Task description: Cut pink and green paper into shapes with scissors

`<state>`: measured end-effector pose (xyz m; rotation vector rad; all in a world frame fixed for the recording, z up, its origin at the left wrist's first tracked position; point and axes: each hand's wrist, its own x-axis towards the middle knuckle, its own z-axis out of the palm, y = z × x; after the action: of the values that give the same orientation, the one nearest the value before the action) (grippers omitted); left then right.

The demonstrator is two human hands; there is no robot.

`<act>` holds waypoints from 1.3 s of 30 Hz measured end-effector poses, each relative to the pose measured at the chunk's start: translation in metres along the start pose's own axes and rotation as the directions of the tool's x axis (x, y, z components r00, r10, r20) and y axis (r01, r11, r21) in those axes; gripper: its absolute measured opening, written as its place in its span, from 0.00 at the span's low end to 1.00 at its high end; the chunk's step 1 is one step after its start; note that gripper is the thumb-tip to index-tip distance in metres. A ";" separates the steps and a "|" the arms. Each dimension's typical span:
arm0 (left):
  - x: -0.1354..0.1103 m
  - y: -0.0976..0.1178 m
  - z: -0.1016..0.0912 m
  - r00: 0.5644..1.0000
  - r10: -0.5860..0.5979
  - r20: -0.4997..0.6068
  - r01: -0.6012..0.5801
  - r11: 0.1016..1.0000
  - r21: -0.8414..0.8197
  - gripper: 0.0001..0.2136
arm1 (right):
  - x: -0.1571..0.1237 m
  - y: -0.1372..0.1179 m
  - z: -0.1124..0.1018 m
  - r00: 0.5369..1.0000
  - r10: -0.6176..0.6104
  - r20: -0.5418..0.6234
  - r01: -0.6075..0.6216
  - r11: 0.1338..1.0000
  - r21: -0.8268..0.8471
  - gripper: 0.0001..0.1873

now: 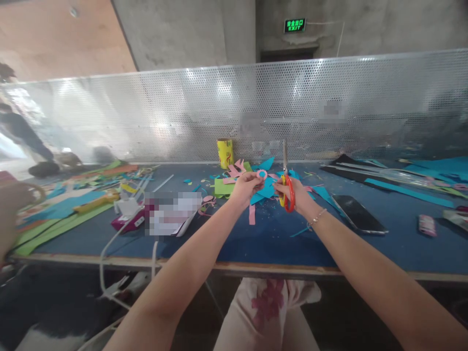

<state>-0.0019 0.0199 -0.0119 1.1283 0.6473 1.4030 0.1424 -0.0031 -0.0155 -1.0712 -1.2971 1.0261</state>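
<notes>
The person's left hand pinches a small pink paper ring. Their right hand grips orange-handled scissors, blades upright, above a blue felt-like table strewn with jagged paper scraps.

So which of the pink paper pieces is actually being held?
The pink ring, pinched by the left hand. It alone is lifted off the table; the pink strip and the other pink cutouts lie on it.

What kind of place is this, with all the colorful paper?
Probably a craft workbench in a concrete hall. Cut paper scraps litter the blue table, the right hand holds orange-handled scissors, the left hand a pink paper ring, and a green exit sign hangs behind the perforated metal screen.
</notes>
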 end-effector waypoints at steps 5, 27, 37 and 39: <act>0.003 0.003 -0.003 0.994 0.050 -0.101 -0.057 0.996 -0.064 0.06 | 0.004 0.005 -0.003 1.000 -0.007 0.030 0.009 0.999 -0.049 0.20; 0.001 0.008 0.002 0.973 0.195 -0.124 -0.198 0.980 -0.010 0.07 | 0.003 0.014 0.001 0.981 -0.049 0.188 0.146 0.824 -0.548 0.21; -0.002 0.010 0.005 0.975 0.210 -0.074 -0.210 0.978 0.012 0.07 | -0.004 0.009 0.004 0.961 -0.026 0.277 0.145 0.896 -0.419 0.21; -0.002 0.010 0.005 0.974 0.210 -0.078 -0.209 0.978 0.023 0.07 | -0.004 0.009 0.004 0.958 -0.018 0.288 0.139 0.902 -0.408 0.21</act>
<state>-0.0020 0.0151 -0.0020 1.1832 0.6097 1.6329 0.1385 -0.0046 -0.0253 -1.2136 -1.8408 0.8711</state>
